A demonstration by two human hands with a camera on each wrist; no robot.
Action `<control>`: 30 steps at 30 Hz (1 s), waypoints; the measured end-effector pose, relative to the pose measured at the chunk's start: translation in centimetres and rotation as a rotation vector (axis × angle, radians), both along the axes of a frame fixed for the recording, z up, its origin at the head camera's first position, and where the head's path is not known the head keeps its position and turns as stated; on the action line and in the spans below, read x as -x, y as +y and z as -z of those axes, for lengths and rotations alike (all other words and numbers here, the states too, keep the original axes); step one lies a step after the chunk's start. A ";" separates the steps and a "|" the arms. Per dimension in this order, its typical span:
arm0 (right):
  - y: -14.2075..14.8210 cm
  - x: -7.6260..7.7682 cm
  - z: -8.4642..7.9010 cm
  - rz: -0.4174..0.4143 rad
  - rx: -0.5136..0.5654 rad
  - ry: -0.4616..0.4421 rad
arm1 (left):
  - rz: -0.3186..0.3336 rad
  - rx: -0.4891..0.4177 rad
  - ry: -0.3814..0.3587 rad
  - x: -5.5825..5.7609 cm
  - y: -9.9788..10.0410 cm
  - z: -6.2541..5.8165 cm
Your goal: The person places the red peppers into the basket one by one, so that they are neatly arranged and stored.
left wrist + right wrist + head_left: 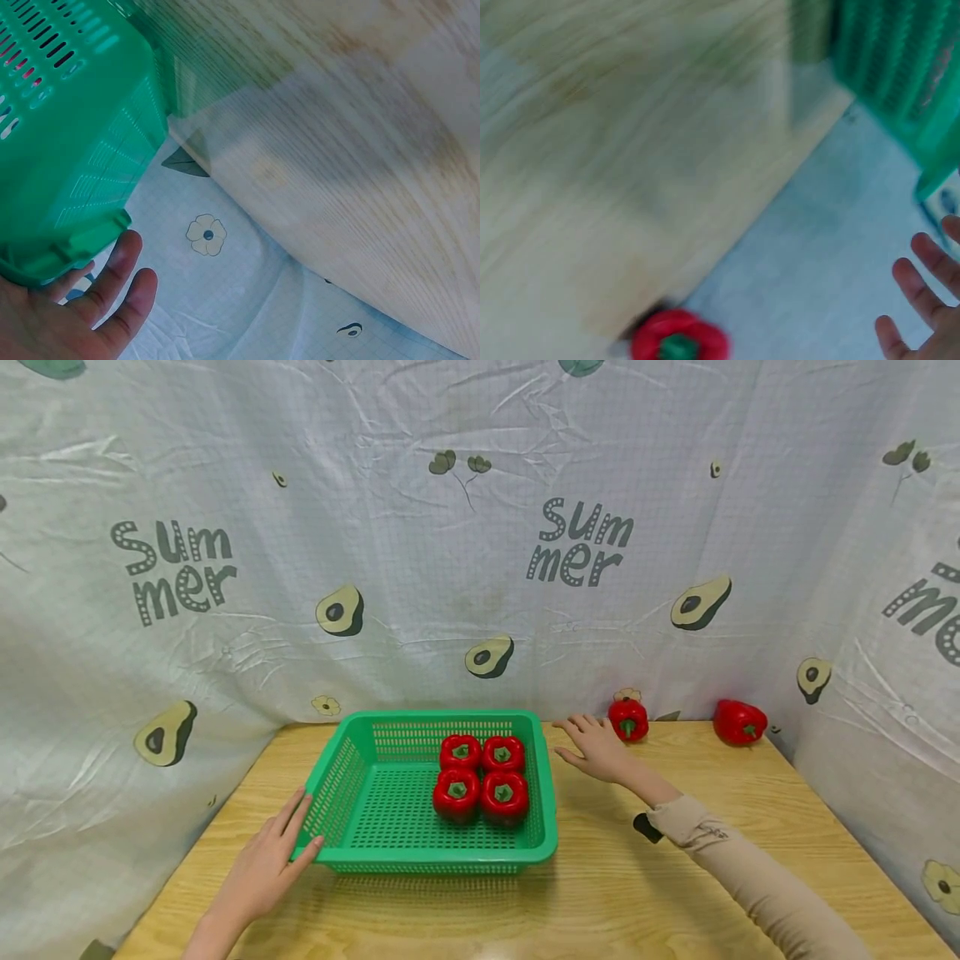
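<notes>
Nearest the head camera, the left hand (268,858) touches the basket (442,855) of four peppers (457,795), fingers straight; the right hand (600,753) spreads empty beside it. Left wrist view: I'd steady that rim (91,238); right: I'd mind the loose pepper (676,336).

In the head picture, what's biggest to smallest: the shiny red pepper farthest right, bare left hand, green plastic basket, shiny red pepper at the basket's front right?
1. Green plastic basket
2. Bare left hand
3. Shiny red farthest-right pepper and shiny red front-right pepper: too alike to rank.
</notes>
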State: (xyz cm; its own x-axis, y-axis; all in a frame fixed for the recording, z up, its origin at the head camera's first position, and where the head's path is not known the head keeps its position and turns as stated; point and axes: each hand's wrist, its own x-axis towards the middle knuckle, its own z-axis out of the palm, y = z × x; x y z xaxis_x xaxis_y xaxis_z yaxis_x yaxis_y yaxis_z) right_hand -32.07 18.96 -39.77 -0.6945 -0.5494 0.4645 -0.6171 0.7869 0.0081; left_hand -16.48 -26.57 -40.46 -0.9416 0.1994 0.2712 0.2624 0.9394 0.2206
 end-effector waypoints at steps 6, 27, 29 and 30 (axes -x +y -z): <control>2.7 1.5 1.4 0.067 0.003 0.022 | -0.005 0.008 -0.020 -0.1 0.0 0.0; 8.4 6.7 4.3 0.389 0.109 -0.026 | -0.008 0.012 -0.015 0.0 0.0 -0.1; 8.2 6.7 4.2 0.427 0.089 -0.119 | -0.010 0.011 -0.015 0.0 0.0 -0.1; 8.2 6.7 4.2 0.442 0.072 -0.155 | -0.010 0.010 -0.015 0.0 0.0 -0.1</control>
State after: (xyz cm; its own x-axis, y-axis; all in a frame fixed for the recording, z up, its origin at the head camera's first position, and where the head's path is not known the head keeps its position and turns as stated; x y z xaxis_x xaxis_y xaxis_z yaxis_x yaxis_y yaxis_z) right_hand -38.74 27.11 -43.98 -0.9187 -0.1557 0.3628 -0.2125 0.9695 -0.1220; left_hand -16.44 -26.52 -40.34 -0.9477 0.1921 0.2549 0.2492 0.9443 0.2150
